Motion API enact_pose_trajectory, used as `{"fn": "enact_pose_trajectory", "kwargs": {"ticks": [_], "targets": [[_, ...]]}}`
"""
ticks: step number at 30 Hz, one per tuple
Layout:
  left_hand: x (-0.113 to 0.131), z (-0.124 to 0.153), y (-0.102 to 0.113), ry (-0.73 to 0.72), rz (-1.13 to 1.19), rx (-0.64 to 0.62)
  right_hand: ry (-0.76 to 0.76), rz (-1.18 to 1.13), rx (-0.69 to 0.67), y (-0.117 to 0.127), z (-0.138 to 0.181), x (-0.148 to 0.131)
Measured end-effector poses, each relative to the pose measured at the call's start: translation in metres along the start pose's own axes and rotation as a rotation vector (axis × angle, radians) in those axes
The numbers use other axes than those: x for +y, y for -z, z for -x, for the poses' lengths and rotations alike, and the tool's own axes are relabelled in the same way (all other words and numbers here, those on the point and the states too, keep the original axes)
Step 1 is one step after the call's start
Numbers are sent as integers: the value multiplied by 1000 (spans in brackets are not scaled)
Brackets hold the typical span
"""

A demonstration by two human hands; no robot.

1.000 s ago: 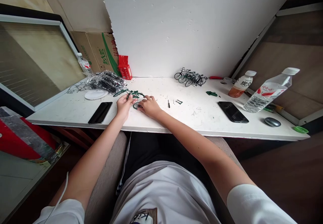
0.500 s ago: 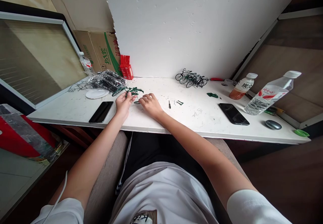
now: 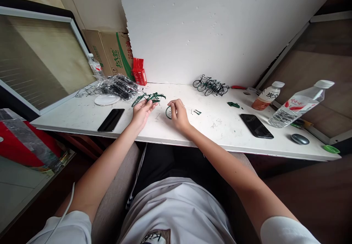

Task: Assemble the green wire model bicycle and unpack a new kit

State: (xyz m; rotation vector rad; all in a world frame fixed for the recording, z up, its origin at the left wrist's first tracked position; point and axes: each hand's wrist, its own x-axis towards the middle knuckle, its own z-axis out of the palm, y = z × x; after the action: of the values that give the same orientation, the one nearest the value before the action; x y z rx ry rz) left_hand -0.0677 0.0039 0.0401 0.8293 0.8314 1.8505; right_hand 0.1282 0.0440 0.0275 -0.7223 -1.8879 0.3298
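My left hand rests on the white table with its fingers curled around a green toy bicycle frame. To its right, my right hand pinches a small spoked toy wheel and holds it upright on the table. A small screwdriver and a few tiny loose parts lie just right of that hand. Several finished green model bicycles stand at the back by the white foam board.
A black phone lies left of my left hand, another phone on the right. Bagged parts, a white lid and a red box sit back left. Two bottles, a mouse and a green cap are far right.
My right hand has moved right and picked up the small wheel, which now stands on edge. My left hand has lifted the green frame slightly. The camera has shifted a little.
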Motion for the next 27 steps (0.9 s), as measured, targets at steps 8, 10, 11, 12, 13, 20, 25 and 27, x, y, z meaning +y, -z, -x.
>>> {"fn": "enact_pose_trajectory", "kwargs": {"ticks": [8, 10, 11, 12, 13, 20, 25, 27], "targets": [[-15, 25, -24, 166, 29, -145, -455, -400, -99, 21, 22, 11], [-19, 27, -26, 178, 31, -152, -446, -434, -100, 19, 24, 11], [-21, 27, -26, 179, 33, -151, -425, -434, -101, 18, 25, 11], [-22, 27, -25, 179, 36, -149, -402, -421, -105, 17, 25, 10], [-24, 27, -25, 179, 37, -147, -380, -401, -111, 16, 26, 10], [-31, 27, -18, 209, 23, -163, -313, -275, -118, 18, 29, 8], [-28, 26, -18, 257, 77, -106, -314, -239, -132, 20, 29, 7], [-27, 26, -20, 269, 74, -83, -316, -229, -137, 20, 29, 7]]}}
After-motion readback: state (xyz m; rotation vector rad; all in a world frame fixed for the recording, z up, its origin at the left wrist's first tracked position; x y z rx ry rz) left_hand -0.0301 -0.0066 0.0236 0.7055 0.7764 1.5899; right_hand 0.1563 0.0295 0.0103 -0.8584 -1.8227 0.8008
